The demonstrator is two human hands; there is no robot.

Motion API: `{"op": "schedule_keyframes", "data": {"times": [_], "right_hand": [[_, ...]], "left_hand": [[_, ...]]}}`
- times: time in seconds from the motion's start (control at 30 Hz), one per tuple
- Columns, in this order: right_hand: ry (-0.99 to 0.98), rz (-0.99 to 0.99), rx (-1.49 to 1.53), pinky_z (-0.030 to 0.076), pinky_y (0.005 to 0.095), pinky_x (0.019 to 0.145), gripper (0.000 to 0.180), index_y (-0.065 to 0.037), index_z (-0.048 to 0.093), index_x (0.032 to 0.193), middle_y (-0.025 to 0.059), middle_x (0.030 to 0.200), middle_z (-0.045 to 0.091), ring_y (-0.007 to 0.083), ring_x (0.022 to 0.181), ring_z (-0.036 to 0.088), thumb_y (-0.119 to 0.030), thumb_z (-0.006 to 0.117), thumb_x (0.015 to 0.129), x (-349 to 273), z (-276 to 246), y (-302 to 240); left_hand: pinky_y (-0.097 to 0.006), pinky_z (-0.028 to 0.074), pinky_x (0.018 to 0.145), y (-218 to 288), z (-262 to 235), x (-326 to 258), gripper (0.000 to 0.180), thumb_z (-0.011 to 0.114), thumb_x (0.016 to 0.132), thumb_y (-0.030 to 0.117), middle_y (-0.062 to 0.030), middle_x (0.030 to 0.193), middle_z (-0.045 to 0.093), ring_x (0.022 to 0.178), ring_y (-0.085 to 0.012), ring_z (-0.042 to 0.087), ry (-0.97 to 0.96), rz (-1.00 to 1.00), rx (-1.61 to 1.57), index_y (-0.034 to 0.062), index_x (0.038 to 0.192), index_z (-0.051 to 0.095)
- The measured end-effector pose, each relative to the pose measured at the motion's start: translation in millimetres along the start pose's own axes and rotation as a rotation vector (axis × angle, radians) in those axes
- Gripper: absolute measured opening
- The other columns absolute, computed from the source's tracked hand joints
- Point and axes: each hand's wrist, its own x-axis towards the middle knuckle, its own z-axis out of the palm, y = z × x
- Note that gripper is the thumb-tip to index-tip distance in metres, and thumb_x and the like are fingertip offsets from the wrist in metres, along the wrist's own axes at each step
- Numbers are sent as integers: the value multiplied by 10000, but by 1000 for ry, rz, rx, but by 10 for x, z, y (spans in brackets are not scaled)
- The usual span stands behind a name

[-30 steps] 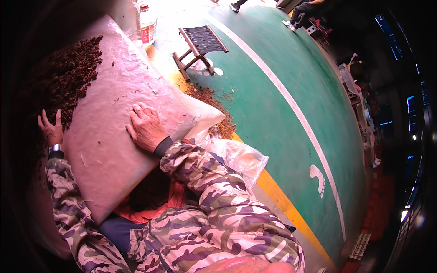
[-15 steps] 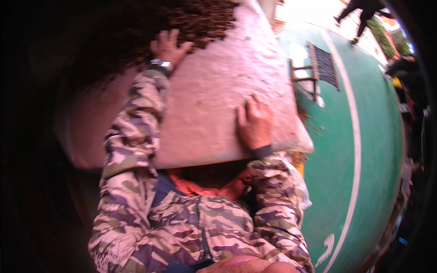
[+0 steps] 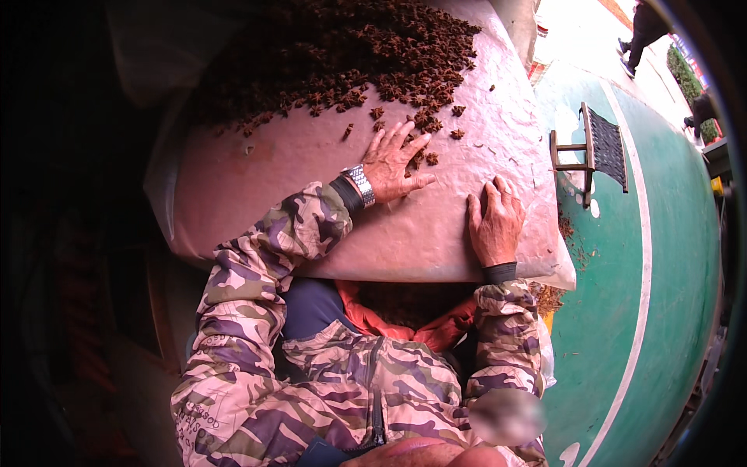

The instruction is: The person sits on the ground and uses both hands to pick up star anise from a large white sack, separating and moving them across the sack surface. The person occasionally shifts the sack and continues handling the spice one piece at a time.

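Observation:
A large heap of dark brown star anise (image 3: 342, 54) lies on a pale pink plastic sheet (image 3: 264, 187) spread over the tabletop. My left hand (image 3: 387, 163), with a metal watch at the wrist, rests palm down near the heap's close edge. Its fingers are spread, and a few loose star anise touch or lie just beside the fingertips. To the right, my right hand (image 3: 498, 223) lies flat on the sheet close to its right side, fingers stretched out and holding nothing visible.
An orange-red cloth (image 3: 447, 331) with a dark opening hangs below the table's near edge. Right of the table stands a small wooden stool (image 3: 603, 148) with a dark woven seat on the green floor (image 3: 599, 296). Brown bits lie by the table's right corner. A person (image 3: 646, 35) is far off.
My left hand has come back from the heap toward me and to the right, nearer my right hand. Loose star anise now lie by its fingers. The whole view has shifted.

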Motion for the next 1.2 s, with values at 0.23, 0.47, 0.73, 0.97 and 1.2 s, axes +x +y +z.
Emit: {"op": "schedule_keyframes", "data": {"times": [0.23,0.47,0.73,0.97,1.2], "right_hand": [[4,-3,-4,369,494,1119,395,-11,662,1218,165,1384,613,372,1343,508,-276,705,928,10,-44,-66],[6,6,-14,371,498,1117,395,-12,663,1213,163,1384,610,373,1343,507,-280,706,926,-10,-70,-60],[24,-8,6,371,504,1115,377,-20,668,1211,165,1379,615,375,1341,512,-281,686,940,-29,-8,-19],[44,-22,12,375,501,1111,348,-30,665,1213,165,1368,621,373,1333,520,-261,657,953,-44,27,85],[33,-9,9,379,499,1105,319,-37,665,1205,157,1366,624,371,1332,520,-251,637,971,-57,39,95]], "left_hand": [[-531,151,1266,-367,-176,1224,1036,531,851,819,-221,1690,200,1570,-389,173,56,-223,42,158,1620,317],[-589,34,1270,81,101,1058,997,456,865,865,-167,1732,49,1591,-402,35,-175,46,121,264,1641,280],[-557,190,1251,497,247,-17,894,658,875,629,-245,1630,302,1528,-441,252,109,265,60,92,1549,418],[-539,232,1234,920,288,-469,888,699,875,528,-222,1601,375,1496,-406,335,97,374,-64,43,1552,393],[-533,150,1262,947,330,-694,848,721,886,479,-230,1612,342,1534,-388,273,152,342,-72,67,1556,404]]}}
